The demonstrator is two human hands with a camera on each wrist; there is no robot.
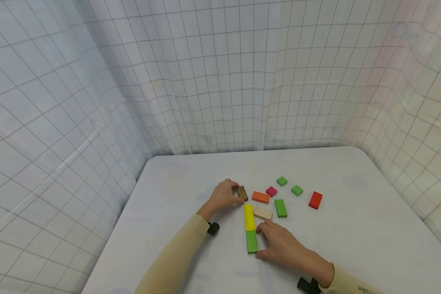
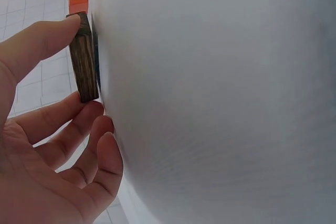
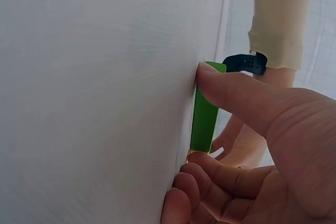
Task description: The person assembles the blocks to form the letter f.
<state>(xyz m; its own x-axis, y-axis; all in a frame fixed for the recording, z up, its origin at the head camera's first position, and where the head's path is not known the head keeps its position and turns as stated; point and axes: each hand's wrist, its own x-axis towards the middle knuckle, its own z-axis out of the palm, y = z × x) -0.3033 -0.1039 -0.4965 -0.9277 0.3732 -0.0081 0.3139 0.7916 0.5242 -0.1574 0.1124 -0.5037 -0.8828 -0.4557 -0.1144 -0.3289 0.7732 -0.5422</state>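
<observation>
My left hand point(image 1: 224, 195) pinches a dark brown wooden block point(image 2: 84, 66) end to end, thumb on its near end and a fingertip at the far one. The block is at or just over the white table. My right hand point(image 1: 279, 243) has its thumb and index finger about a green block point(image 3: 205, 119), thumb at the near end, index by the far end. That green block lies in line with a yellow strip point(image 1: 249, 217), their ends meeting. A pale wooden block point(image 1: 263, 213) lies against the strip's right side.
An orange block point(image 1: 261, 197), a pink block point(image 1: 271, 191), another green block point(image 1: 281, 208), two small green blocks point(image 1: 297, 190) and a red block point(image 1: 315, 200) lie farther right. Grid-patterned white curtains point(image 1: 213, 81) hang around the white table point(image 1: 169, 183).
</observation>
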